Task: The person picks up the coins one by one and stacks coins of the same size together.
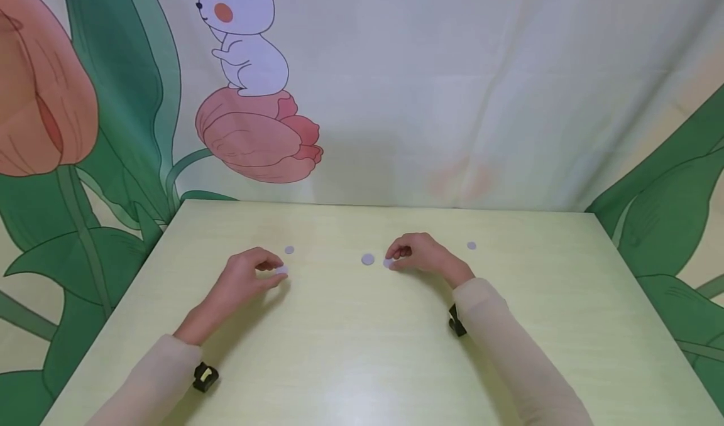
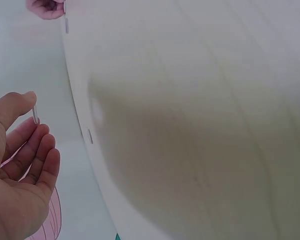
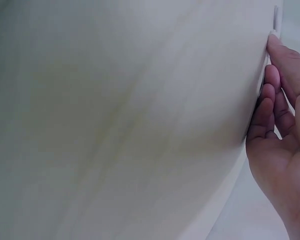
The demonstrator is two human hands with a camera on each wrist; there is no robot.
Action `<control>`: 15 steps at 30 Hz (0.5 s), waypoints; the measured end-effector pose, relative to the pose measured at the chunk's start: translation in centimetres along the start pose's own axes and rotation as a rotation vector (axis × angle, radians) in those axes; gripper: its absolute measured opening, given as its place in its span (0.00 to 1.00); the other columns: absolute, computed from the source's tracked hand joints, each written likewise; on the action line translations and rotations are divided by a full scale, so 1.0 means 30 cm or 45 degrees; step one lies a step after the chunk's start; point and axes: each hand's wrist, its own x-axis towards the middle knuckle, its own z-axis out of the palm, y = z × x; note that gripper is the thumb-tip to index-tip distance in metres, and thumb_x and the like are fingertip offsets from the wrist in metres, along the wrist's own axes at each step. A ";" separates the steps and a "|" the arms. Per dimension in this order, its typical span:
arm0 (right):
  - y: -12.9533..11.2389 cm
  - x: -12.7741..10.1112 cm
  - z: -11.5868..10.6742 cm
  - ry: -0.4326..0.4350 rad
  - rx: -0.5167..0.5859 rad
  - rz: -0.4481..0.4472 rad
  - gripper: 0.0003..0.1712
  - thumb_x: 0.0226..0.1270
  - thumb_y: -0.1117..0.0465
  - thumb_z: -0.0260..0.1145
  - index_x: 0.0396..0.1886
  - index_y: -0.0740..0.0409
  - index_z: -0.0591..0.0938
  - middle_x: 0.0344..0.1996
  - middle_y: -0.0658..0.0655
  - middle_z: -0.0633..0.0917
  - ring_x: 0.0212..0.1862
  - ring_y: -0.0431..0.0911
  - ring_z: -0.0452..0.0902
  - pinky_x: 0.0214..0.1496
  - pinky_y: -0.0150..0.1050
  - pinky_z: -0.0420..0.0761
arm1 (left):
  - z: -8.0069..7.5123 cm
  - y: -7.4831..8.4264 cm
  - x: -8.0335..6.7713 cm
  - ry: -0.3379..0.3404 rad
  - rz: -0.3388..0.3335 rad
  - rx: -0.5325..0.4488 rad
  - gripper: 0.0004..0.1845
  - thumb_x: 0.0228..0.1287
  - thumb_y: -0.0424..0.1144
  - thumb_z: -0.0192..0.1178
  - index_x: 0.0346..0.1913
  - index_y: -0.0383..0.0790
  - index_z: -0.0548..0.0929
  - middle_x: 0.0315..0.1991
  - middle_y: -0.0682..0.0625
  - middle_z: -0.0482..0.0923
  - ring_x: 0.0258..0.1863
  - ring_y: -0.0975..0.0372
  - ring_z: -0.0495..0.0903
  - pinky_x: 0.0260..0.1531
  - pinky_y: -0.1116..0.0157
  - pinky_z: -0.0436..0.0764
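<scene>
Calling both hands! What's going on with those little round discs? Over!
Left hand pinching one disc. Right hand pinching another disc. Three loose discs on the table. In between the hands: one of those.

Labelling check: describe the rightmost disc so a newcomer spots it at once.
In the head view, find the pale table, then the right hand over it. Right of that hand lies a small lilac disc. No other disc lies on that side.
</scene>
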 end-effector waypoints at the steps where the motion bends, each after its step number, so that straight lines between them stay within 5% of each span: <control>1: 0.000 0.002 0.000 -0.001 -0.002 -0.002 0.07 0.65 0.59 0.75 0.43 0.48 0.88 0.39 0.47 0.84 0.45 0.43 0.76 0.53 0.38 0.77 | 0.002 0.005 0.002 -0.003 -0.005 -0.001 0.11 0.61 0.37 0.73 0.44 0.38 0.88 0.43 0.47 0.85 0.45 0.52 0.82 0.49 0.52 0.83; 15: -0.039 0.007 0.000 0.029 -0.220 -0.072 0.07 0.63 0.62 0.76 0.40 0.52 0.90 0.42 0.49 0.86 0.48 0.46 0.77 0.58 0.42 0.76 | 0.034 0.042 0.029 -0.017 0.056 -0.042 0.10 0.59 0.36 0.74 0.43 0.37 0.87 0.42 0.47 0.85 0.45 0.50 0.83 0.49 0.51 0.83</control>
